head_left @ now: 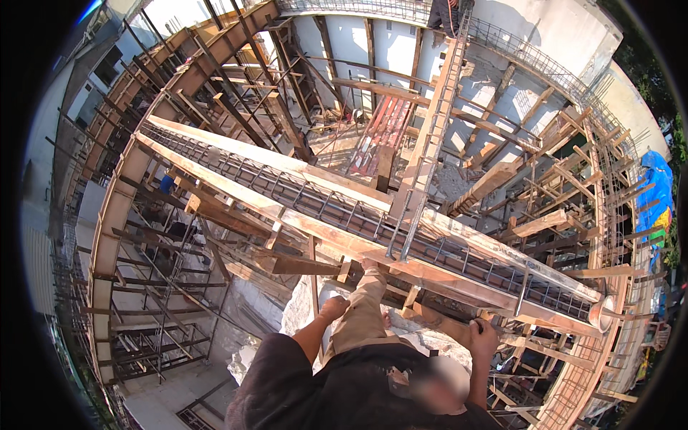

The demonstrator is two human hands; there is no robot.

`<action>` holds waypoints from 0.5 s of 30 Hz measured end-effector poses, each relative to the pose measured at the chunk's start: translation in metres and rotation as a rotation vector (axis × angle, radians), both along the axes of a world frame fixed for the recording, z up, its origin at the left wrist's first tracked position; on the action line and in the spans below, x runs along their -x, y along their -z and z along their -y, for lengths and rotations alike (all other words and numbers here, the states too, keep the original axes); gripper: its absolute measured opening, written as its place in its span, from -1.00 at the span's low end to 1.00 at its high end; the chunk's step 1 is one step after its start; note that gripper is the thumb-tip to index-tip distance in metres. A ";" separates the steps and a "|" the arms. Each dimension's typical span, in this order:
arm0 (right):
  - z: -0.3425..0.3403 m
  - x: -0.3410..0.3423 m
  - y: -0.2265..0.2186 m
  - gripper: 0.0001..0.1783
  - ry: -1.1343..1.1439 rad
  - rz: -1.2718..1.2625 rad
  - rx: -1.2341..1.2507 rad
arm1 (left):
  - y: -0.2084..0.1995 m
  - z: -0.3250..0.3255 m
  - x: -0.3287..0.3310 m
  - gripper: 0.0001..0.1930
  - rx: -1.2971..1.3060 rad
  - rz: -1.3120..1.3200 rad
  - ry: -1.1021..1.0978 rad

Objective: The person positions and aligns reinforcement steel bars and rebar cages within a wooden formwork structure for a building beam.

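A long timber beam form [322, 229] runs before me from far left to near right. A narrower board form [423, 143] meets it from the far side. Inside the long form lies a rebar cage [332, 203]. My tan trouser leg [367, 312] reaches forward, the foot against the form's near plank. A blue tarp [653, 190] hangs at far right; another person [444, 16] is at the far end. Hooked bar ends [407, 236] cross the cage at the junction. My right hand [483, 338] is curled on the form's near side; I cannot tell whether it grips anything. My left hand [334, 308], also curled, is beside my leg, its contents hidden.
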State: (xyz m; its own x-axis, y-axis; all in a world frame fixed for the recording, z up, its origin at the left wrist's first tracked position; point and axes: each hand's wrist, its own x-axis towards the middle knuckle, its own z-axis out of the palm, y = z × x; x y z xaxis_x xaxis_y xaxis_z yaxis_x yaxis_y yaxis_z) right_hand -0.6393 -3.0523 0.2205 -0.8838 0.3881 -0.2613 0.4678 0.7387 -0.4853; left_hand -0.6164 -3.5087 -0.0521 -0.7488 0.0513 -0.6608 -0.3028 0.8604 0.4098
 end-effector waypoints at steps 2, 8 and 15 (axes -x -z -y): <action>-0.007 -0.004 0.010 -0.66 -0.004 -0.026 -0.038 | -0.029 -0.014 -0.030 -0.36 -0.014 0.302 -0.164; -0.017 -0.007 0.027 -0.68 -0.078 -0.027 -0.016 | -0.051 -0.013 -0.147 -0.48 -0.546 0.210 -0.749; -0.036 -0.010 0.039 -0.66 -0.062 0.017 -0.020 | -0.137 0.000 -0.167 -0.63 -0.601 -0.196 -0.394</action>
State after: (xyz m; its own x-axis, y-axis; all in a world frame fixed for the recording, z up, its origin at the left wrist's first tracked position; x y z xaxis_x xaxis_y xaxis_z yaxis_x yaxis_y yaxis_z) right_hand -0.6294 -3.0162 0.1815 -0.9018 0.3382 -0.2691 0.4290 0.7760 -0.4624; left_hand -0.4491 -3.5084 0.0850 -0.8878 0.0654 -0.4555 -0.4151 0.3136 0.8540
